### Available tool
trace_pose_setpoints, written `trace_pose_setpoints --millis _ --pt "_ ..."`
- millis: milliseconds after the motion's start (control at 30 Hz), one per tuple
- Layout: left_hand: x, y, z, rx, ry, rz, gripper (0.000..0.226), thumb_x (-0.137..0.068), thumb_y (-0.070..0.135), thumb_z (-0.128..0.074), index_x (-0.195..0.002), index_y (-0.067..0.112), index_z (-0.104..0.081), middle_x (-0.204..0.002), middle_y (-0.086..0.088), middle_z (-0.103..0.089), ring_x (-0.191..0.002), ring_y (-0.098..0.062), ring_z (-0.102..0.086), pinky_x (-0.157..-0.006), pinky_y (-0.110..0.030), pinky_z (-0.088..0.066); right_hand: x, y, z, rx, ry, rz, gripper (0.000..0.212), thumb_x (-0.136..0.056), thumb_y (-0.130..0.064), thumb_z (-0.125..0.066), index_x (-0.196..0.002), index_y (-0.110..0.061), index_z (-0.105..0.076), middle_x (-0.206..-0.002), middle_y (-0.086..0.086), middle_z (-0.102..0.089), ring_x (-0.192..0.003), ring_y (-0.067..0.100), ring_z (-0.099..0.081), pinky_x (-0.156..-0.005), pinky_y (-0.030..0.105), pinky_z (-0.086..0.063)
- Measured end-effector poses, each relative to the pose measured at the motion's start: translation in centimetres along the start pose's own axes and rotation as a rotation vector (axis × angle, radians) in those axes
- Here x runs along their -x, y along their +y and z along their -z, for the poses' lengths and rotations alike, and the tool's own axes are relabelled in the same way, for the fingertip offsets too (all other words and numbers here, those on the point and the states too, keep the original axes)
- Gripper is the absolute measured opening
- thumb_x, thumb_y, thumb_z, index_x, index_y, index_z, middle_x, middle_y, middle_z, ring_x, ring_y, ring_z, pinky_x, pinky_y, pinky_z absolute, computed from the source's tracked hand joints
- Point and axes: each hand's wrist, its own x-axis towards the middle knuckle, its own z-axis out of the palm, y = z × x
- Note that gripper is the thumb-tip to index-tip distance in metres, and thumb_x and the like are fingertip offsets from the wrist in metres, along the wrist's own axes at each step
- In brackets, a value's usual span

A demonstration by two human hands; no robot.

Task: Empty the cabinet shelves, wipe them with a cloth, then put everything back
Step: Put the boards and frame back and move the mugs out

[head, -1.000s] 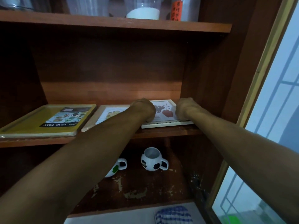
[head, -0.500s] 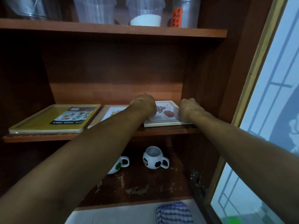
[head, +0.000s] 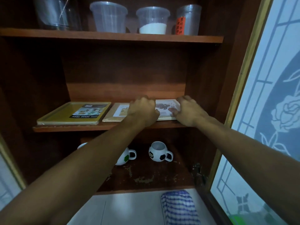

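White-framed picture (head: 167,109) flat on shelf (head: 97,127), long axis front-to-back, left hand (head: 142,111), right hand (head: 188,111) clasping its sides

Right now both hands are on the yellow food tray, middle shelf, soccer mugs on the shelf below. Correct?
Not the tray. In the head view the left hand and right hand are on the white picture frame at the right end of the middle shelf; the yellow food tray lies untouched at the left. Soccer mugs below: correct.

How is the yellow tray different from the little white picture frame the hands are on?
The yellow tray is bigger and nobody touches it; the white frame is smaller, with the left hand and right hand on its sides. The tray carries a printed label; the frame shows a plant picture. Both lie flat on the middle shelf.
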Motion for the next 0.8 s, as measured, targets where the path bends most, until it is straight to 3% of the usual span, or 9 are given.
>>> trace_pose_setpoints --millis 233,400,533,633,800 --pt "3.9 -1.7 -1.3 -0.018 0.198 -0.104 0.059 -0.088 0.041 -0.051 -0.141 0.015 -0.040 -0.132 -0.014 -0.051 -0.122 -0.034 -0.042 -0.101 -0.048 -0.034 3.2 -1.9 -0.5 0.016 0.017 0.084 0.062 -0.092 -0.033 -0.056 -0.146 -0.013 -0.032 -0.148 0.008 -0.033 -0.135 0.030 -0.037 -0.110 0.040 -0.036" --pt "6.7 -2.3 -1.5 0.008 0.272 -0.135 0.064 -0.082 0.034 -0.059 -0.140 0.010 -0.043 -0.128 -0.016 -0.055 -0.124 -0.037 -0.043 -0.100 -0.052 -0.034 6.0 -3.1 -1.2 0.020 0.012 0.113 0.074 -0.093 -0.035 -0.057 -0.153 -0.013 -0.019 -0.160 0.008 -0.016 -0.146 0.026 -0.021 -0.117 0.038 -0.025" --pt "8.9 -3.0 -1.8 0.008 0.265 -0.142 0.067 -0.077 0.037 -0.059 -0.137 0.012 -0.043 -0.130 -0.013 -0.054 -0.125 -0.037 -0.044 -0.104 -0.054 -0.033 8.5 -3.9 -2.0 -0.008 0.012 0.139 0.076 -0.093 -0.034 -0.058 -0.154 -0.014 -0.016 -0.162 0.008 -0.010 -0.148 0.027 -0.015 -0.118 0.039 -0.024" --pt "10.6 -3.4 -2.2 0.014 0.255 -0.156 0.067 -0.080 0.039 -0.058 -0.139 0.015 -0.039 -0.139 -0.011 -0.047 -0.135 -0.035 -0.034 -0.110 -0.053 -0.026 10.5 -4.7 -2.9 -0.019 0.008 0.151 0.077 -0.093 -0.035 -0.059 -0.154 -0.015 -0.017 -0.163 0.006 -0.008 -0.147 0.028 -0.017 -0.118 0.041 -0.025" --pt "13.5 -4.5 -3.5 0.036 0.230 -0.126 0.071 -0.084 0.041 -0.055 -0.147 0.017 -0.031 -0.149 -0.010 -0.035 -0.141 -0.035 -0.023 -0.115 -0.053 -0.020 13.1 -5.4 -3.8 -0.065 0.021 0.196 0.073 -0.094 -0.029 -0.059 -0.153 -0.014 -0.019 -0.161 0.005 -0.014 -0.147 0.023 -0.017 -0.119 0.039 -0.022"
